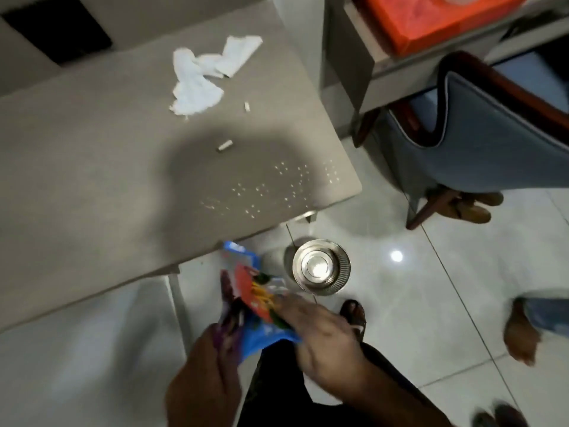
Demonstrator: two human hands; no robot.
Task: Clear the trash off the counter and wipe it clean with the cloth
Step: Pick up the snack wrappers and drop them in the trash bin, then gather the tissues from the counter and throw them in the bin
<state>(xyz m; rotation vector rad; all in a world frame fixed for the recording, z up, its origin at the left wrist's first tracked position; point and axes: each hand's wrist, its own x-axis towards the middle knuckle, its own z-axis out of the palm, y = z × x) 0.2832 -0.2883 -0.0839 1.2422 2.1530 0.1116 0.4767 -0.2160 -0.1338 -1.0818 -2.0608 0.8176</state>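
**Wrappers held over the floor, paper left on the counter**

The grey counter point(92, 167) runs from the upper left to a rounded corner near the middle, standing on pale glossy floor tiles point(431, 303) that reflect a ceiling light. On the counter lie crumpled white tissues point(200, 78), two small white scraps point(224, 146) nearer the edge, and a scatter of pale crumbs point(271, 192) by the corner. A round steel bin point(321, 271) stands on the floor just off the counter's edge.

Below the edge, both hands hold a bunch of coloured wrappers point(252, 300), blue, red and purple. The left hand point(203, 374) has its fingers curled round the bunch's lower left side; the right hand point(320, 337) lies over its right side, fingers closed on it. Motion blur hides the finer grip.

A blue chair point(492, 131) stands to the right, an orange box point(431, 16) on the shelf behind it, and another person's bare foot point(522, 334) on the tiles.
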